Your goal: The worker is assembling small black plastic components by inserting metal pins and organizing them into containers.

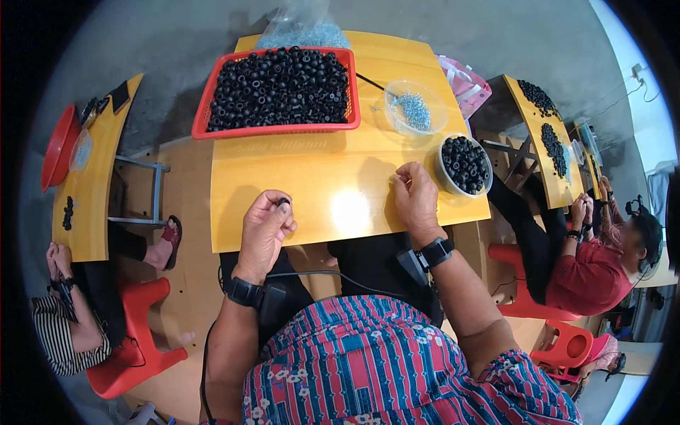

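My left hand, over the table's near edge, pinches a small black ring-shaped part between thumb and finger. My right hand is closed at the fingertips just above the table, beside a clear round tub of black parts. Whatever its fingertips hold, if anything, is too small to make out. Farther back stands a clear shallow bowl with small silvery metal pieces. A red plastic basket heaped with black hollow parts takes up the table's far left.
The yellow table ends just before my lap. Behind the basket leans a clear bag of silvery pieces. A pink bag hangs at the right. People sit at side tables, one in a red top; a red stool stands left.
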Demonstrator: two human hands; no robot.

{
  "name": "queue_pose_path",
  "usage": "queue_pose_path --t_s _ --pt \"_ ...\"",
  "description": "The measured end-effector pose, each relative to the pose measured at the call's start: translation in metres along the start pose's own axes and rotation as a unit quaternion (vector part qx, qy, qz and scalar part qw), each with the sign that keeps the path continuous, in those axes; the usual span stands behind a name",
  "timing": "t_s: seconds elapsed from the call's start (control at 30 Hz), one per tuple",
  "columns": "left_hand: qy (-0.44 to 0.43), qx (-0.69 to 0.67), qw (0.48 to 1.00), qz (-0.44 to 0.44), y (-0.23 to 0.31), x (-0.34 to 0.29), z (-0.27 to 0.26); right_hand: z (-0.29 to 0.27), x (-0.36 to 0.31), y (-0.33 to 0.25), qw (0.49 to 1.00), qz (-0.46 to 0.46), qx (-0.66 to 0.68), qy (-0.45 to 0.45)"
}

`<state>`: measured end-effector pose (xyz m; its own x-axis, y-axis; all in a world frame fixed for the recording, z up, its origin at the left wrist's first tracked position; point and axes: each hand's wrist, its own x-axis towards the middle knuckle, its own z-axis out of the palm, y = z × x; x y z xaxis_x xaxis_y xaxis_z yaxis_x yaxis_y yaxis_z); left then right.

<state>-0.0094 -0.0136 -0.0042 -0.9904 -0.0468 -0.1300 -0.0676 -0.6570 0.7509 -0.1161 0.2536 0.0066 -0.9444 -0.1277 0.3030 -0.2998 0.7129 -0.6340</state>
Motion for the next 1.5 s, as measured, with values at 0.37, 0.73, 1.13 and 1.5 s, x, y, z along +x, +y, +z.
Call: queue_pose_path --t_s 0.37,0.73,1.13,1.5 --pt "0.004 -0.023 1.000 -0.013 0.003 0.000 0.001 0.014 0.048 -0.024 0.996 -0.080 0.026 -0.034" --pt "-0.007 -0.044 0.998 -0.035 0.006 0.001 0.000 0.055 0.108 -0.028 0.985 -0.041 -0.152 -0.070" --pt "-0.025 -0.031 0.999 -0.020 0.008 0.001 0.000 0.084 0.146 -0.014 0.945 -0.022 -0.291 -0.148" --pt "-0.016 -0.044 0.999 -0.024 0.003 0.001 -0.002 0.026 0.057 -0.027 0.993 -0.088 -0.061 -0.039"
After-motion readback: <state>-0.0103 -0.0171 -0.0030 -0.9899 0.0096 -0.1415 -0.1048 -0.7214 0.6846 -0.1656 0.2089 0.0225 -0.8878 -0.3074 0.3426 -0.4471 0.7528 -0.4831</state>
